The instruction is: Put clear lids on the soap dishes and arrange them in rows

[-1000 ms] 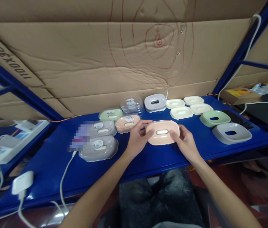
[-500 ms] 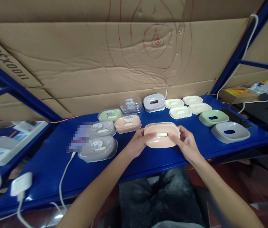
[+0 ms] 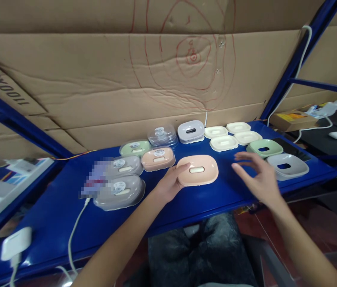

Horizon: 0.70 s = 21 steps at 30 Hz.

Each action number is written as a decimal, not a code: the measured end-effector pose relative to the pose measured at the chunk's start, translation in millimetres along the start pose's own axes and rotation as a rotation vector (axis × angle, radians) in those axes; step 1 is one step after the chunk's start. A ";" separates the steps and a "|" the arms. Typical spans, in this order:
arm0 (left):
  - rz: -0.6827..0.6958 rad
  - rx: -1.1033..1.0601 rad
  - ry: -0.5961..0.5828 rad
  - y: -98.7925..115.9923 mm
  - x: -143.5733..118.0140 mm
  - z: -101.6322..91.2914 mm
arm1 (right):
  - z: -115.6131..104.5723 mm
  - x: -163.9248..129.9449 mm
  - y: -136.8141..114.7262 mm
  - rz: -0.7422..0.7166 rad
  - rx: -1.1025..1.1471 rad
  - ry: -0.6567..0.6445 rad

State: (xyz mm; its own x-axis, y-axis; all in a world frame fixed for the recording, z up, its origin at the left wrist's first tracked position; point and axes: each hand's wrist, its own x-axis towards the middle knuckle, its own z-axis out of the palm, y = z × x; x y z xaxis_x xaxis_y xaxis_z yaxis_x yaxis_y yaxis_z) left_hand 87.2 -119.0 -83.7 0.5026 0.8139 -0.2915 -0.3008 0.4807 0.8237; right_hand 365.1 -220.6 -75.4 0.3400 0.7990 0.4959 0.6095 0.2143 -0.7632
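My left hand grips the left end of a peach soap dish, thumb on top; a cream piece fills the slot in its middle. My right hand is open, fingers curved apart and holding nothing, to the right of the dish. Closest to it are a green oval dish and a grey oval dish, each with an unfilled slot. Behind stand several cream oval trays and a pale lilac slotted dish.
At left on the blue table are a peach dish with a label, a green one and grey ones under clear covers. Clear lids are stacked behind. A cable and white charger lie left; cardboard backs the table.
My right hand has let go of the peach soap dish and moved right, its fingers opening. My left hand still holds the dish, which now lies a little flatter and further left.
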 end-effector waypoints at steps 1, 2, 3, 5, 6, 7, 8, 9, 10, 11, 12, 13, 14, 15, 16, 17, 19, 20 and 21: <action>-0.014 -0.024 0.007 0.8 -0.6 0.6 | -18.6 1.6 5.7 -0.060 -0.167 0.052; -0.024 -0.040 0.013 1.5 -1.2 1.3 | -37.4 2.6 12.4 -0.108 -0.326 0.090; -0.028 -0.048 0.017 2.0 -1.7 2.2 | -55.5 2.8 19.6 -0.135 -0.453 0.127; -0.033 -0.048 0.020 2.8 -2.2 4.1 | -85.4 1.2 34.4 -0.124 -0.622 0.154; -0.035 -0.043 0.021 3.3 -2.2 5.2 | -95.9 -0.1 41.0 -0.126 -0.671 0.154; -0.038 -0.039 0.024 3.9 -2.0 6.2 | -103.0 -1.1 46.2 -0.134 -0.701 0.143; -0.042 -0.039 0.032 4.7 -1.8 7.2 | -106.4 -1.2 49.6 -0.153 -0.714 0.121; -0.049 -0.043 0.042 5.5 -1.5 8.1 | -106.4 -0.1 51.0 -0.181 -0.714 0.089; -0.058 -0.049 0.050 6.4 -1.2 9.0 | -103.1 2.8 50.1 -0.214 -0.702 0.056; -0.065 -0.058 0.054 7.2 -0.9 9.7 | -96.9 7.6 47.0 -0.250 -0.679 0.017; -0.070 -0.067 0.054 7.7 -0.7 10.3 | -88.1 14.4 41.9 -0.292 -0.649 -0.028; -0.071 -0.072 0.049 8.0 -0.4 10.5 | -77.1 22.8 35.0 -0.339 -0.618 -0.080; -0.067 -0.075 0.040 8.0 -0.2 10.6 | -64.2 32.8 26.5 -0.390 -0.587 -0.139; -0.057 -0.077 0.030 7.6 0.1 10.3 | -50.0 43.8 16.7 -0.444 -0.559 -0.198; -0.046 -0.081 0.022 7.0 0.5 9.8 | -34.5 55.6 5.8 -0.492 -0.542 -0.262; -0.040 -0.085 0.018 6.2 1.0 9.2 | -18.1 67.8 -5.8 -0.536 -0.530 -0.320; -0.044 -0.093 0.008 4.1 2.4 7.7 | 17.5 93.1 -30.7 -0.621 -0.512 -0.439; -0.051 -0.096 0.002 3.0 3.2 7.0 | 36.6 105.9 -43.3 -0.656 -0.503 -0.502; -0.057 -0.095 -0.006 1.9 4.1 6.4 | 56.4 118.8 -55.8 -0.682 -0.498 -0.552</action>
State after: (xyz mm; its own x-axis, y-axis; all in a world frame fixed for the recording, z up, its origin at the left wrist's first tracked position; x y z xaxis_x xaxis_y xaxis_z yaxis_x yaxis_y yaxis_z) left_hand 93.8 -116.8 -80.2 0.5260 0.7824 -0.3333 -0.3471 0.5553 0.7558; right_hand 331.1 -106.0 2.7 -0.4955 0.7687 0.4044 0.8227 0.5647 -0.0652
